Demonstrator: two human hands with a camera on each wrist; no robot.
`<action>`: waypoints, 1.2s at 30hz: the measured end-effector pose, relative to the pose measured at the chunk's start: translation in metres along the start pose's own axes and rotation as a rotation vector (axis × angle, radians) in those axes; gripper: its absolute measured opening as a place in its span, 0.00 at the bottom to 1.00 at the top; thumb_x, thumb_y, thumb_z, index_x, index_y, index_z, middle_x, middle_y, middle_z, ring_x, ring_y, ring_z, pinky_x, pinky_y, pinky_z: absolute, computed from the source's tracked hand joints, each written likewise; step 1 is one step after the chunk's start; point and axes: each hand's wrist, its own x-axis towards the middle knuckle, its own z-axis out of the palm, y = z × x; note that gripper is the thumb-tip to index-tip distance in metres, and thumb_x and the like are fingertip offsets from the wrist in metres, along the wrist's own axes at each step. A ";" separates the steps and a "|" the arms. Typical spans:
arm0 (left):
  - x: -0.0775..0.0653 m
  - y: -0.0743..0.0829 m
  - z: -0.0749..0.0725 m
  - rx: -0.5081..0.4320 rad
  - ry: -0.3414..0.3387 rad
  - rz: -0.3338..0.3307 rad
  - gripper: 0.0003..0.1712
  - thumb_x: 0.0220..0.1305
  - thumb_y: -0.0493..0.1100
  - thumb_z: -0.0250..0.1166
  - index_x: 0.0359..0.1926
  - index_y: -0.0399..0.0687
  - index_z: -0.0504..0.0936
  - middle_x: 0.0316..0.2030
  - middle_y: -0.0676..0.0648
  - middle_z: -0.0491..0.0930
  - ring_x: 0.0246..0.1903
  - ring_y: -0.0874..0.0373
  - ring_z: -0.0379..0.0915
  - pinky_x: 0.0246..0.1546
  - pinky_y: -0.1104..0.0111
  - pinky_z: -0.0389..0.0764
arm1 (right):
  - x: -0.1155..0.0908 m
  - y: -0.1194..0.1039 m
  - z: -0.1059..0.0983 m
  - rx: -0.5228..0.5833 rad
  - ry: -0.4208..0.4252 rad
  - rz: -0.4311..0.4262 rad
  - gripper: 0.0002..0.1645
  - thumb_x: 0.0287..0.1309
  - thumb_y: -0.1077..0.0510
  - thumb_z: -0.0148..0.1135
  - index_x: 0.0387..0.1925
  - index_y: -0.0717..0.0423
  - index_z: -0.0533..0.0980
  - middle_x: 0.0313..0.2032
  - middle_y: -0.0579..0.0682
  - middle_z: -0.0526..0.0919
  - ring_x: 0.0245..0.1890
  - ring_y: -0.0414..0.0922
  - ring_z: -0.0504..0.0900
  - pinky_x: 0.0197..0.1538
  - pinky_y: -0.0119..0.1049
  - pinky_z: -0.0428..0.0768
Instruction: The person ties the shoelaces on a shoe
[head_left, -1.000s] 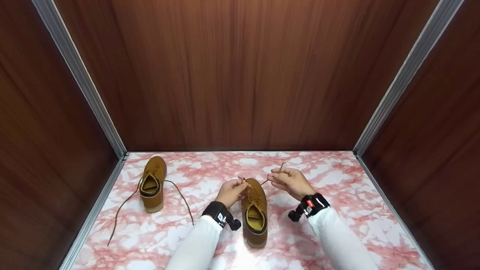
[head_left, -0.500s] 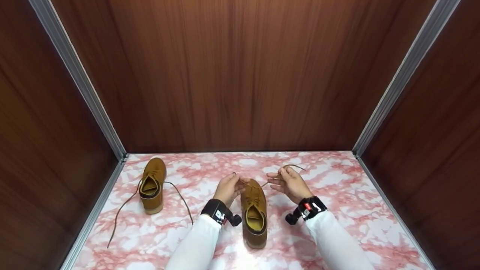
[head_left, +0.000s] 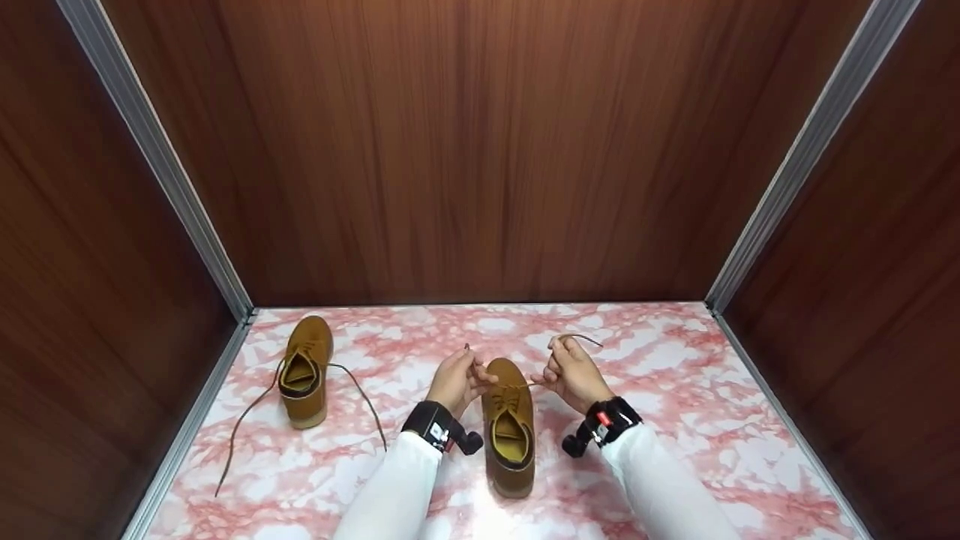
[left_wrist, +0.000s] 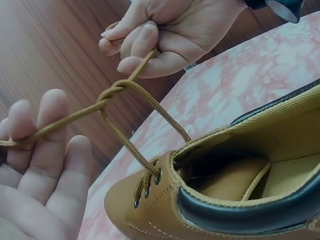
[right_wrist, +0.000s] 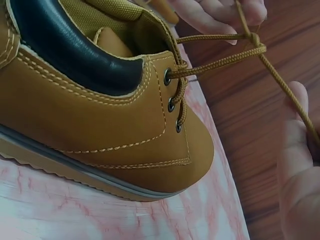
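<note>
A tan lace-up shoe [head_left: 512, 478] stands in the middle of the table, toe pointing away. My left hand [head_left: 454, 381] holds one end of its brown shoelace [left_wrist: 72, 117] left of the toe; in the left wrist view that end runs across the fingers. On the other side, my right hand [head_left: 576, 376] grips the opposite end between curled fingers, its tip trailing out beyond them. Between the hands the two ends wrap once around each other in a loose crossing [right_wrist: 257, 48], raised above the top eyelets [right_wrist: 168, 76].
A matching tan shoe [head_left: 307, 409] stands at the left, its untied lace ends [head_left: 232, 442] spread on either side. The pink-and-white marbled tabletop [head_left: 660, 465] is enclosed by brown wood-grain panels [head_left: 480, 165] with metal corner rails [head_left: 806, 150].
The laces between the hands have drawn out into a straighter line closer over the shoe. My right hand's fingers have curled in more, and it has shifted slightly left.
</note>
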 end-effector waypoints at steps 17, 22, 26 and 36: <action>0.000 0.000 -0.015 0.024 0.086 -0.003 0.19 0.84 0.51 0.48 0.41 0.40 0.73 0.17 0.58 0.55 0.15 0.67 0.52 0.25 0.72 0.71 | 0.003 0.006 -0.020 -0.222 0.140 -0.009 0.12 0.85 0.57 0.38 0.49 0.63 0.63 0.16 0.41 0.55 0.15 0.37 0.55 0.22 0.30 0.62; 0.002 0.000 -0.019 0.100 0.177 0.007 0.18 0.83 0.47 0.49 0.43 0.34 0.75 0.15 0.59 0.53 0.13 0.69 0.48 0.19 0.75 0.62 | 0.004 0.010 -0.025 -0.336 0.157 0.017 0.12 0.84 0.57 0.40 0.48 0.63 0.65 0.17 0.41 0.58 0.15 0.37 0.57 0.21 0.30 0.64; 0.003 -0.002 -0.024 0.191 0.222 0.008 0.18 0.80 0.44 0.51 0.43 0.32 0.78 0.17 0.58 0.56 0.14 0.68 0.51 0.16 0.77 0.62 | 0.004 0.011 -0.031 -0.412 0.194 0.016 0.13 0.83 0.56 0.40 0.49 0.64 0.66 0.17 0.41 0.59 0.13 0.37 0.57 0.20 0.30 0.64; 0.002 0.000 -0.036 0.413 0.245 -0.011 0.19 0.76 0.42 0.53 0.46 0.27 0.82 0.11 0.59 0.59 0.10 0.67 0.56 0.14 0.76 0.66 | 0.007 0.015 -0.047 -0.569 0.276 0.038 0.16 0.80 0.57 0.42 0.51 0.68 0.68 0.13 0.41 0.60 0.10 0.36 0.59 0.17 0.30 0.65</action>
